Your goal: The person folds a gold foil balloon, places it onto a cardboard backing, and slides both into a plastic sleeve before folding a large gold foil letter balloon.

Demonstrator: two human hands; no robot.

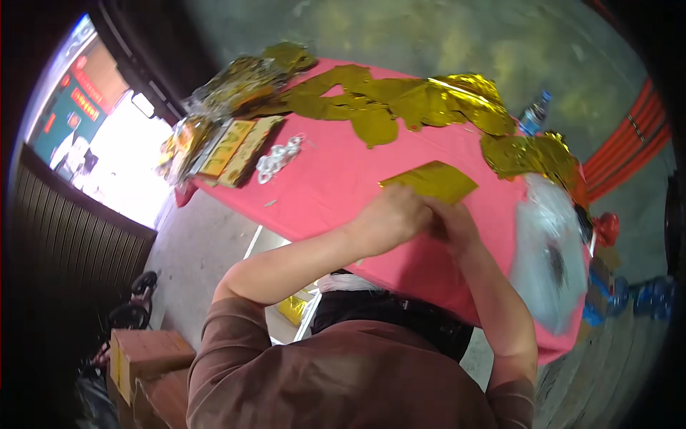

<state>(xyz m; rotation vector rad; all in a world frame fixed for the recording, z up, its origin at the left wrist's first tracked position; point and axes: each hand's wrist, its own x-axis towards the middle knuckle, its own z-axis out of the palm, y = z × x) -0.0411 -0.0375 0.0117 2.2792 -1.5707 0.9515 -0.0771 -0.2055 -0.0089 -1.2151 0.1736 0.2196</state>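
Note:
Close together over the pink tablecloth, both my hands grip the near edge of a gold foil sheet. My left hand has its fingers curled at the sheet's left part. Beside it, my right hand pinches near the middle of the same edge. The fingertips are partly hidden behind the knuckles. Flat gold foil pieces spread along the table's far side, and crumpled gold foil lies to the right.
At the left stand plastic-wrapped packs, a yellow box and white beads. A water bottle and a clear plastic bag are on the right. Cardboard boxes sit on the floor at lower left.

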